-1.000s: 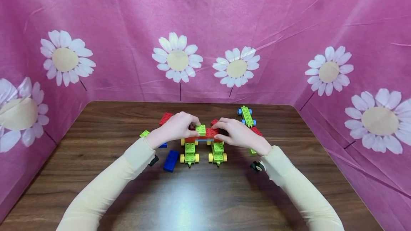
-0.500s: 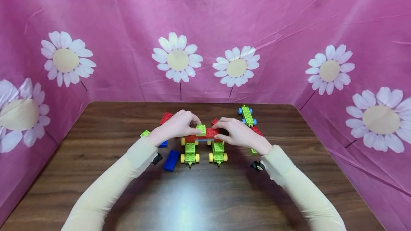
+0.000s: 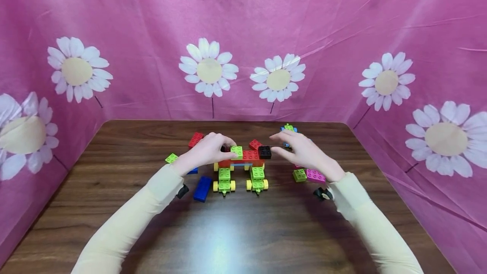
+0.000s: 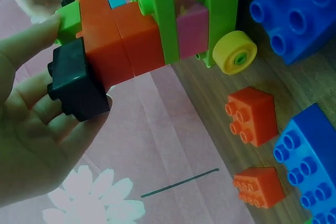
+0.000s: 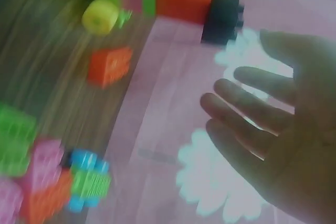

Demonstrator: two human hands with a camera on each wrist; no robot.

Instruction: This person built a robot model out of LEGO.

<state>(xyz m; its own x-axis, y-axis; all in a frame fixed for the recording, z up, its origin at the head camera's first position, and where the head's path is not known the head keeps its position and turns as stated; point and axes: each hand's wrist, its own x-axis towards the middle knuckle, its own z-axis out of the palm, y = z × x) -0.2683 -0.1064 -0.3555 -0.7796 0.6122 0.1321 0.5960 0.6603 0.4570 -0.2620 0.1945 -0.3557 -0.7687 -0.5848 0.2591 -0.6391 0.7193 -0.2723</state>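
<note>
Head view first: we are looking at a brick build (image 3: 250,157) standing on the wooden table (image 3: 266,240), its red top sitting over light green bases (image 3: 257,173) with yellow wheels. We are seeing the left hand (image 3: 208,149) gripping the build's left end, its thumb touching the lime brick (image 3: 236,152) and its fingers curving behind the left black brick (image 4: 79,80), as the left wrist view is showing. The right hand (image 3: 302,151) is holding nothing; its fingers are spreading well away from its thumb, just beside the right black brick (image 3: 264,152). We are also noticing a blue brick (image 3: 202,189) lying near the build's front left, a red brick (image 3: 255,143) lying behind it, and a green brick (image 3: 299,175) and a magenta brick (image 3: 315,175) sitting side by side toward the right.
</note>
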